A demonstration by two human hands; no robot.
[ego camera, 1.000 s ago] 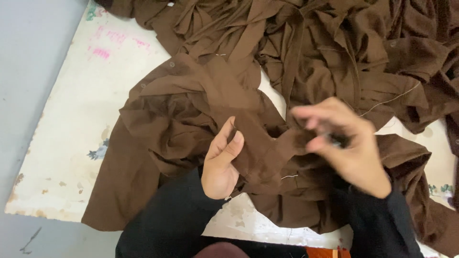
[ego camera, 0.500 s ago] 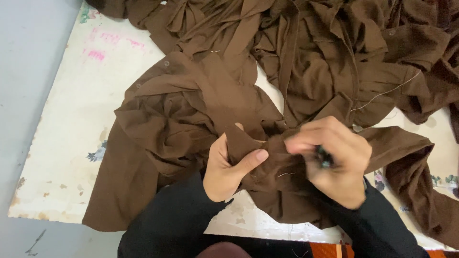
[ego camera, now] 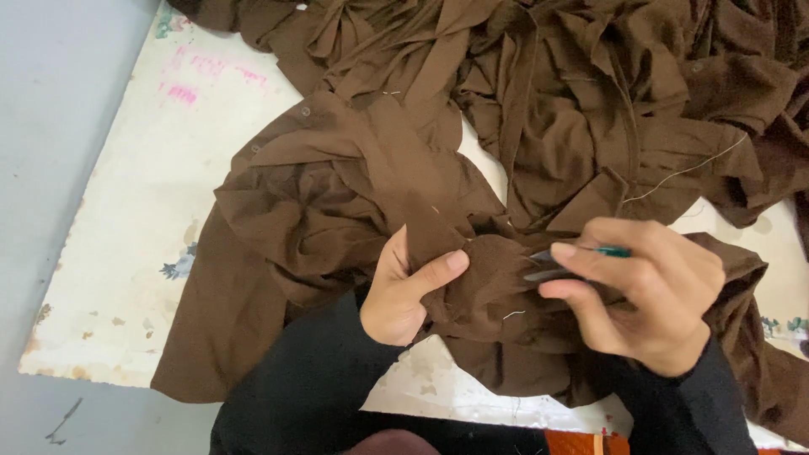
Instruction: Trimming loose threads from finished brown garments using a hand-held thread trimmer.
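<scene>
A crumpled brown shirt (ego camera: pixel 337 211) with snap buttons lies in front of me on a worn white board (ego camera: pixel 152 194). My left hand (ego camera: pixel 404 291) pinches a fold of the brown cloth between thumb and fingers. My right hand (ego camera: pixel 645 291) holds small thread snips (ego camera: pixel 556 263) with a green-tipped handle, blades pointing left at the pinched fold. A short loose white thread (ego camera: pixel 511 316) shows on the cloth just below the blades. Both arms wear black sleeves.
More brown garments (ego camera: pixel 607 93) are heaped across the back and right of the board. A long pale thread (ego camera: pixel 687 171) trails over that heap. Grey floor (ego camera: pixel 50 101) lies to the left and front. An orange patterned cloth (ego camera: pixel 581 442) peeks at the bottom edge.
My right hand has come down and left, bringing the snips against the fold. My left hand has closed its thumb onto the cloth.
</scene>
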